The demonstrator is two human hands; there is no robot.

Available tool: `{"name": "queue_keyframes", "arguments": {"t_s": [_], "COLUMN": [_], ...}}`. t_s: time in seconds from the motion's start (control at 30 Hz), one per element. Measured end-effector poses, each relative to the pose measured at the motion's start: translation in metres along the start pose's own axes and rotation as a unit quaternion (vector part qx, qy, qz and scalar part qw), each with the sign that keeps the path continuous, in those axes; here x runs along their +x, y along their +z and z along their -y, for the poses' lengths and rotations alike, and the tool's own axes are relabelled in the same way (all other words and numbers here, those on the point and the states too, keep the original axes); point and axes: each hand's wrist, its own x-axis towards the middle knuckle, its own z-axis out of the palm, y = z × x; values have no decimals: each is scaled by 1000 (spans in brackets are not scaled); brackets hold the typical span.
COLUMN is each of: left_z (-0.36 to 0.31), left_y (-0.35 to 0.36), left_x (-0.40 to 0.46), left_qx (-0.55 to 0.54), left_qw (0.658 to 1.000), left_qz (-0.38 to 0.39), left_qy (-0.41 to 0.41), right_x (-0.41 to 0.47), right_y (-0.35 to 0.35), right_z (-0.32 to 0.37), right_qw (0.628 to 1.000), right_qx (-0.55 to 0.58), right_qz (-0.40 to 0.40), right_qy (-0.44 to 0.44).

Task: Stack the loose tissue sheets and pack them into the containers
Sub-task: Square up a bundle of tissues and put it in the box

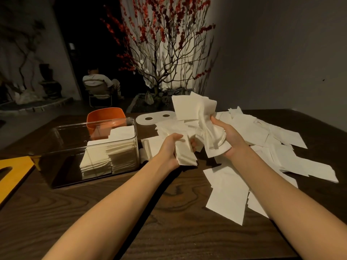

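My left hand [171, 147] grips a folded bunch of white tissue sheets [185, 156] above the dark wooden table [112, 212]. My right hand [230, 136] grips a crumpled bundle of tissues [195, 109] that fans upward. Loose tissue sheets [281, 147] lie scattered over the table's right side, and more [228, 197] lie close under my right forearm. A clear plastic container [62, 147] stands at the left, with stacked tissues [109, 156] filling its right end.
An orange container [106, 117] stands behind the clear one. A white lid with two holes [155, 118] lies at the back. A yellow board [13, 173] sits at the left edge. A potted branch arrangement [159, 72] stands beyond the table; a person sits on a chair [99, 85] farther back.
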Motion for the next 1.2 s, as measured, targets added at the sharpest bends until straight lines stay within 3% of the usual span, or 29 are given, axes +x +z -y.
{"name": "queue_keyframes", "arguments": {"t_s": [0.1,0.23,0.43,0.63,0.93,1.1,1.2], "left_z": [3,0,-8,-14,-16,-18,-17], "left_y": [7,10,1,-8,-2,0,2], "left_x": [-2,-9,-8,-10,-15,-23,-26], "left_qx": [-8,-17,-40,-29,37,118,144], "left_qw": [999,990,980,988,987,986,980], "left_qz": [45,142,188,133,122,61,65], "left_qy": [-12,-23,-49,-72,-95,-105,-121], "right_x": [3,2,1,2,-2,-5,-10], "right_y": [-1,-8,-20,-28,-25,-22,-18], "right_z": [0,0,7,11,13,14,16], "right_qw": [1000,993,971,944,929,902,893], "right_qx": [7,-84,-213,-307,-353,-416,-437], "right_qz": [-6,-48,-64,-72,-67,-67,-64], "right_qy": [30,63,84,97,90,92,84]}}
